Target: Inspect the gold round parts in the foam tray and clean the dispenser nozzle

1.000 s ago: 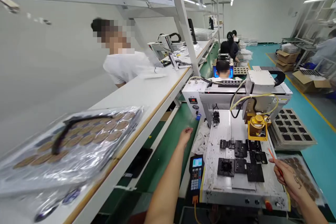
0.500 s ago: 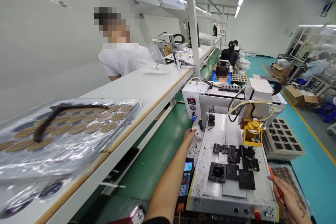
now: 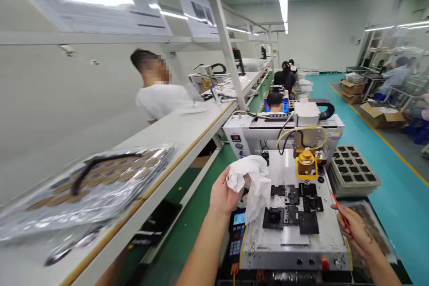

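Observation:
My left hand [image 3: 224, 192] is closed on a crumpled white wiping cloth [image 3: 256, 174], which hangs down over the left edge of the machine's bed [image 3: 291, 243]. A slim red-orange pointed tool [image 3: 339, 208], its exact kind unclear, is gripped in my right hand [image 3: 355, 228] beside the bed's right edge. Between the hands, several black fixture blocks [image 3: 308, 222] lie on the bed. Behind them, a yellow-framed head [image 3: 306, 165] hangs from the machine's gantry [image 3: 261, 132].
A keypad controller [image 3: 237, 237] stands left of the bed. Stacked trays with black parts [image 3: 355, 170] are at the right, above a plastic-wrapped pack [image 3: 368, 223]. A long white bench [image 3: 150, 129] bears bagged brown discs [image 3: 110, 178]. Behind it is a person in white [image 3: 162, 100].
My left hand has lifted the white cloth from beside the machine up to the bed's left edge. My right hand still grips the red-orange tool. The camera view has shifted.

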Tool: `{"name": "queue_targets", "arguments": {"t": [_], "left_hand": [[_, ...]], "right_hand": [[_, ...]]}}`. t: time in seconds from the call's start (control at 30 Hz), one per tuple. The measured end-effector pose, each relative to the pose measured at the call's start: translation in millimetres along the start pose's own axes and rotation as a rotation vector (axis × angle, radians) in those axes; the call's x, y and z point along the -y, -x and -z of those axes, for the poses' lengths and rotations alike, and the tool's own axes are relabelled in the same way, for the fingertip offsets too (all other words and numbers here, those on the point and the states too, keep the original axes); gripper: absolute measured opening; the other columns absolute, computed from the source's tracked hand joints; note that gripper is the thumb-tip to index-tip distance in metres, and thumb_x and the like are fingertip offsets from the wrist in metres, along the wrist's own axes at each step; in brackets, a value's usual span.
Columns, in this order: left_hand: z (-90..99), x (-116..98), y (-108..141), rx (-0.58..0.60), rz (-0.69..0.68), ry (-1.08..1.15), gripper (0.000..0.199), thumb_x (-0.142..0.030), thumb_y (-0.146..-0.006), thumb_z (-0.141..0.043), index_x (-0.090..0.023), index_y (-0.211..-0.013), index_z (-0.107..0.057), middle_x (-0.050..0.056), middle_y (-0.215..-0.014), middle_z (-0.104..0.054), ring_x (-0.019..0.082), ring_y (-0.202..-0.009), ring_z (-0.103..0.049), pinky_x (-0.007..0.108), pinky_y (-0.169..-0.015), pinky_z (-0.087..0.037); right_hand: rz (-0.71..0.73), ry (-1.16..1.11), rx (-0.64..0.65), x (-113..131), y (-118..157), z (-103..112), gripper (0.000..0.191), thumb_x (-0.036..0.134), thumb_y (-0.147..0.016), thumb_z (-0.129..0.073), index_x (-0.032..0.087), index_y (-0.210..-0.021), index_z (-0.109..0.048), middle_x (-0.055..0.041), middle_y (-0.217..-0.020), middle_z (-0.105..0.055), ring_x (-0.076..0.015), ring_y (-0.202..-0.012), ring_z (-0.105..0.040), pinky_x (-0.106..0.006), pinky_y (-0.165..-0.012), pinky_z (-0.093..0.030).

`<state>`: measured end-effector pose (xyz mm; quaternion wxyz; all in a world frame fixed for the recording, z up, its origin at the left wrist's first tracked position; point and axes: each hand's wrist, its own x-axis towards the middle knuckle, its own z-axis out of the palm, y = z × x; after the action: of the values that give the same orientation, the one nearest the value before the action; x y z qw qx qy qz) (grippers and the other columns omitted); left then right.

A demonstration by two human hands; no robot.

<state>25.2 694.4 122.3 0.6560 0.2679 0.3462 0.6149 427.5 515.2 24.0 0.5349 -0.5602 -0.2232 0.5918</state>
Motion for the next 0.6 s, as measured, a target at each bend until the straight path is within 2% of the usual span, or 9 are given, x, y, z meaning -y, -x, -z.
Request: {"name": "queue_targets", "arguments": {"t": [0.1, 0.17, 0.23, 0.3, 0.4, 0.43, 0.53, 0.6], "left_hand": [[-67.4, 16.4, 3.9, 0.151, -0.234, -0.291, 0.044, -0.051, -0.102, -0.05, -0.016, -0.125, -0.067, 0.015, -0.127, -0.073, 0.035, -0.121, -0.068, 0.049, -0.097, -0.06], [-110.4, 36.1, 4.4, 0.263, -0.378, -0.542, 0.047, -0.056, -0.105, -0.045, -0.018, -0.126, -0.063, 0.013, -0.121, -0.072, 0.032, -0.111, -0.07, 0.045, -0.094, -0.059], [-145.9, 60.7, 1.6, 0.393, -0.418, -0.706, 0.04, -0.055, -0.102, -0.054, -0.02, -0.118, -0.065, 0.011, -0.111, -0.073, 0.029, -0.102, -0.07, 0.041, -0.092, -0.058], [-170.4, 85.0, -4.6, 0.531, -0.422, -0.832, 0.027, -0.046, -0.095, -0.069, -0.021, -0.105, -0.067, 0.01, -0.108, -0.074, 0.029, -0.103, -0.069, 0.041, -0.096, -0.056], [-185.4, 109.7, -15.8, 0.625, -0.484, -1.006, 0.013, -0.029, -0.09, -0.07, -0.021, -0.098, -0.064, 0.015, -0.124, -0.071, 0.031, -0.121, -0.064, 0.045, -0.11, -0.048], [-186.1, 114.1, -18.5, 0.613, -0.513, -1.056, 0.013, -0.026, -0.091, -0.066, -0.021, -0.103, -0.063, 0.016, -0.129, -0.069, 0.031, -0.124, -0.063, 0.046, -0.112, -0.047], [-184.4, 119.7, -21.0, 0.514, -0.607, -1.213, 0.029, -0.02, -0.094, -0.055, -0.019, -0.123, -0.058, 0.019, -0.133, -0.064, 0.033, -0.127, -0.06, 0.05, -0.112, -0.045], [-185.4, 121.6, -18.7, 0.439, -0.673, -1.333, 0.031, -0.022, -0.095, -0.054, -0.017, -0.126, -0.059, 0.022, -0.132, -0.062, 0.037, -0.13, -0.056, 0.055, -0.116, -0.04]], "right_hand": [[0.023, -0.011, 0.01, 11.4, 2.6, -0.1, 0.063, 0.072, -0.068, -0.086, 0.016, -0.092, -0.071, 0.0072, -0.055, -0.044, -0.003, -0.043, -0.024, -0.02, -0.044, -0.014], [0.038, -0.017, 0.008, 13.6, 3.1, 5.1, 0.061, 0.071, -0.069, -0.085, 0.017, -0.092, -0.07, 0.0074, -0.055, -0.044, -0.003, -0.043, -0.023, -0.02, -0.044, -0.014], [0.046, -0.023, 0.007, 12.7, 3.1, 11.7, 0.059, 0.07, -0.07, -0.084, 0.017, -0.091, -0.069, 0.0075, -0.054, -0.044, -0.0035, -0.042, -0.023, -0.021, -0.043, -0.013], [0.062, -0.034, 0.006, 10.2, 4.1, 18.5, 0.058, 0.069, -0.071, -0.083, 0.017, -0.09, -0.068, 0.0073, -0.055, -0.045, -0.0042, -0.042, -0.023, -0.022, -0.043, -0.013], [0.082, -0.04, 0.007, 6.4, 8.6, 28.0, 0.056, 0.07, -0.076, -0.081, 0.018, -0.092, -0.067, 0.0065, -0.058, -0.048, -0.0047, -0.044, -0.025, -0.022, -0.045, -0.014], [0.082, -0.041, 0.007, 5.8, 10.8, 30.6, 0.056, 0.07, -0.077, -0.08, 0.018, -0.093, -0.067, 0.0065, -0.058, -0.048, -0.0047, -0.045, -0.025, -0.022, -0.045, -0.014], [0.076, -0.037, 0.005, 7.5, 16.5, 36.1, 0.057, 0.071, -0.075, -0.08, 0.018, -0.093, -0.068, 0.0073, -0.057, -0.046, -0.0044, -0.044, -0.023, -0.022, -0.046, -0.013], [0.1, 0.003, 0.008, 10.8, 16.5, 36.7, 0.059, 0.074, -0.077, -0.075, 0.018, -0.095, -0.069, 0.0077, -0.057, -0.044, -0.0048, -0.044, -0.022, -0.022, -0.046, -0.014]]}}
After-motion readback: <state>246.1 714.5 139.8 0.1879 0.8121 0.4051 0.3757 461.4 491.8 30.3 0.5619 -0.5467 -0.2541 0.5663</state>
